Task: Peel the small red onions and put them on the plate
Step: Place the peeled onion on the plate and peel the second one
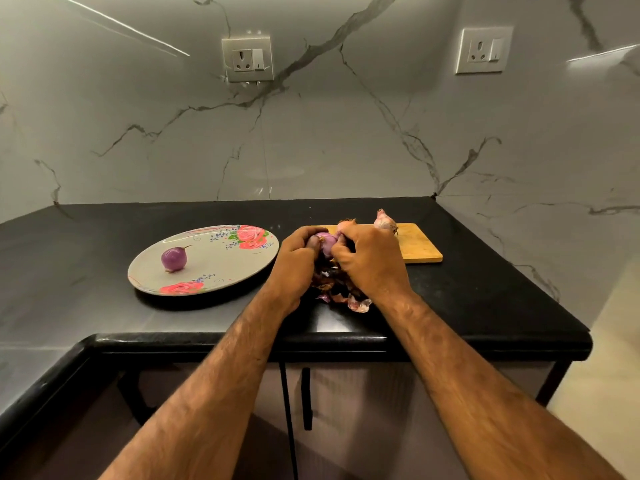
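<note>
One peeled onion [174, 259] already lies on the plate [221, 263], left of the centre of the frame, so the task is started but far from finished. In the centre I hold a second onion [327, 241] above the counter [467, 289]. My left hand [298, 258] is curled around it from the left, and my right hand [370, 261] pinches at its upper side, where I pull the skin. Its purple flesh shows between my fingers, so it is perhaps nearly clean, but my hands hide most of it. Under my hands a heap of dry peels [346, 297] lies on the counter. Behind them, on the wooden board [420, 247], two more onions wait in their skin, one at the far edge [384, 220] and one just behind my right hand [347, 223]. So three onions are left to reach the plate.
</note>
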